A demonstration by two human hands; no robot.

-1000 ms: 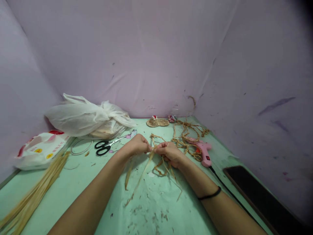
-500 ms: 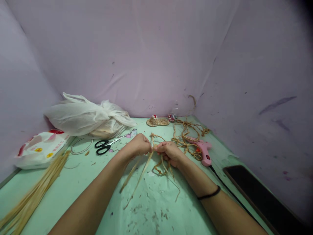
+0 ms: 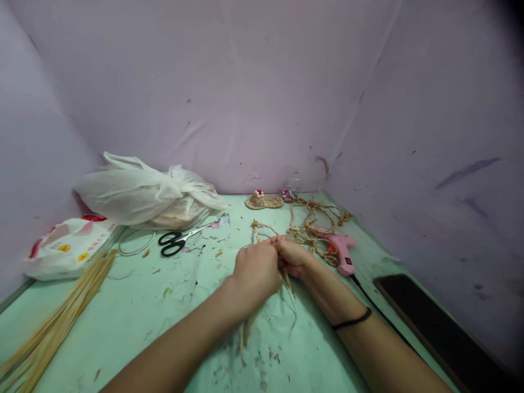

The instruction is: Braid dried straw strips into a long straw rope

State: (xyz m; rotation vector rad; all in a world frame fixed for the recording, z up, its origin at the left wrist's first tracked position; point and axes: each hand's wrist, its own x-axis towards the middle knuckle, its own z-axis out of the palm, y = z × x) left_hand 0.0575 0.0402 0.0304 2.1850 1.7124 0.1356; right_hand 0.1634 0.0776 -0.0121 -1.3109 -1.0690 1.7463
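My left hand (image 3: 258, 270) is closed over pale straw strands (image 3: 245, 333), whose loose ends hang below it, slightly blurred. Pressed up against it, my right hand (image 3: 291, 254) pinches the same work, with more thin strands (image 3: 289, 284) trailing under its fingers. A braided straw cord (image 3: 256, 228) comes out beyond the hands and bends in a loop on the table. The spot where braid and loose strands meet is hidden by my fingers.
Left lie black-handled scissors (image 3: 174, 244), a straw bundle (image 3: 61, 325), a wire coil (image 3: 137, 252), a tissue pack (image 3: 73, 245) and a white bag (image 3: 151, 191). Behind sits a small woven piece (image 3: 266, 202). Right are coiled cord (image 3: 315, 210), a pink glue gun (image 3: 344, 256) and a phone (image 3: 429, 322).
My left hand has moved right and nearer, now overlapping the front of my right hand. The strands below it have swung right with it. My right hand stays nearly in place.
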